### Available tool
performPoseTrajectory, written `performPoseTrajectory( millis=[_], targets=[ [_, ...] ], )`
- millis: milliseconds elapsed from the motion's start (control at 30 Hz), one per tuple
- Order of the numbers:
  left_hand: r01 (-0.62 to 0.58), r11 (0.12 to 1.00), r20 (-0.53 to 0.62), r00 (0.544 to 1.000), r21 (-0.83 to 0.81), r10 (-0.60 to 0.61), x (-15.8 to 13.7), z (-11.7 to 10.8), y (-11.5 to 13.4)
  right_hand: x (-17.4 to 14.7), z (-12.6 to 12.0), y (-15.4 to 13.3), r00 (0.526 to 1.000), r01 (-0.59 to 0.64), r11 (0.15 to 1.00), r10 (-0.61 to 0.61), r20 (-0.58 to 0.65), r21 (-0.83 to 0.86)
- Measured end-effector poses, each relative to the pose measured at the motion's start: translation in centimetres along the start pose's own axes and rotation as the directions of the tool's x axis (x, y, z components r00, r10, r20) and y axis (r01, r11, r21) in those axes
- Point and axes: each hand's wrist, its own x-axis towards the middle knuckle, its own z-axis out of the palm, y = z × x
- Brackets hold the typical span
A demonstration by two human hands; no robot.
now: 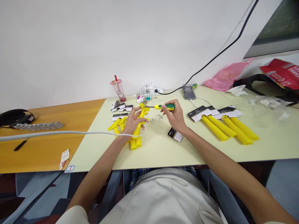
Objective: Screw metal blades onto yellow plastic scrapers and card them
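Yellow plastic is the material of the handle (142,114), which the left grip (135,121) holds over the tabletop (158,152). The right grip (175,115) grasps a screwdriver (166,107), tip at the handle's head; I judge this piece unfinished. Small metal parts (159,116) lie loose. Four carded handles (215,127) at right look done; uncarded yellow pieces (115,127) at left perhaps not.
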Motion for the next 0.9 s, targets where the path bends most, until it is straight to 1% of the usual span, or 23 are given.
performPoseTrajectory(
  millis=[100, 233, 333, 533, 700, 800, 900],
  targets=[
    [-0.004, 1.000, 0.001, 1.000, 0.011, 0.004, -0.02, -0.04, 0.02, -0.08, -0.15, 0.00, 1.000, 0.015, 1.000, -0.014, 0.018, -0.022],
    [-0.025, 1.000, -0.005, 1.000, 0.010, 0.025, -0.02, -0.12, 0.16, -0.30, -0.28, 0.07, 0.994, 0.058, 0.998, -0.056, 0.095, -0.013],
    [-0.045, 0.999, -0.010, 0.999, 0.012, 0.045, 0.04, -0.24, 0.18, -0.43, -0.24, 0.07, 0.991, 0.049, 0.998, -0.045, 0.125, -0.026],
    [-0.076, 0.997, 0.002, 0.997, 0.011, 0.075, 0.29, -0.70, -0.09, -0.61, -0.02, -0.42, 0.988, 0.043, 0.998, -0.035, 0.149, -0.049],
    [-0.062, 0.998, -0.008, 0.998, 0.034, 0.062, 0.36, -0.72, -0.23, -0.53, -0.06, -0.75, 0.992, 0.001, 0.997, 0.009, 0.123, -0.081],
    [-0.054, 0.998, -0.013, 0.998, 0.031, 0.055, 0.31, -0.57, -0.20, -0.34, -0.16, -0.47, 0.992, -0.026, 0.997, 0.034, 0.120, -0.067],
    [-0.043, 0.999, -0.018, 0.999, 0.030, 0.044, 0.27, -0.52, -0.14, -0.27, -0.26, -0.13, 0.988, -0.012, 0.999, 0.016, 0.154, -0.029]
  ],
)
